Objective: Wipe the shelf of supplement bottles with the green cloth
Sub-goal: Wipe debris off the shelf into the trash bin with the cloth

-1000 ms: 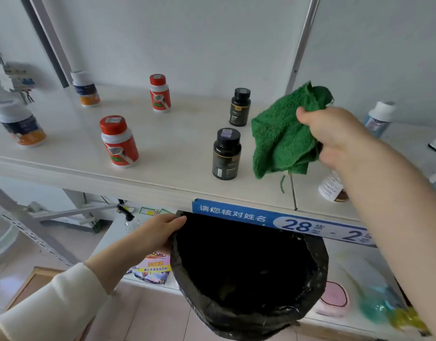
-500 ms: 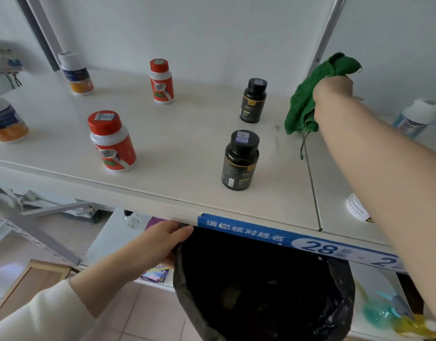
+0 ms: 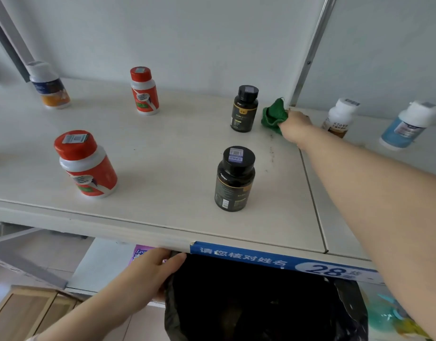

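Two hands were busy at once. The right hand (image 3: 294, 127) reached to the back of the shelf (image 3: 162, 148), its fingers curled round the bunched green cloth (image 3: 273, 116). The cloth was pressed onto the board in the rear corner, just beside the metal upright (image 3: 307, 57) and near the rear black bottle (image 3: 245, 108); whether it touched that bottle could not be told. The left hand (image 3: 153, 271) gripped the rim of the black bin bag (image 3: 261, 303), holding its mouth open just under the shelf's front edge, below the blue label strip (image 3: 261, 260). From this, the wipe looked to be at the start of a stroke. The cloth sat at the far end of a trail of dark specks (image 3: 271, 148) that ran toward the front, to the right of the front black bottle (image 3: 235, 178). The next move probably called for a steady pull forward along that trail, with enough pressure to carry the grit over the lip into the bag without knocking the front black bottle. The left stretch, around the red-capped bottle (image 3: 85, 163), would likely need passes of its own.
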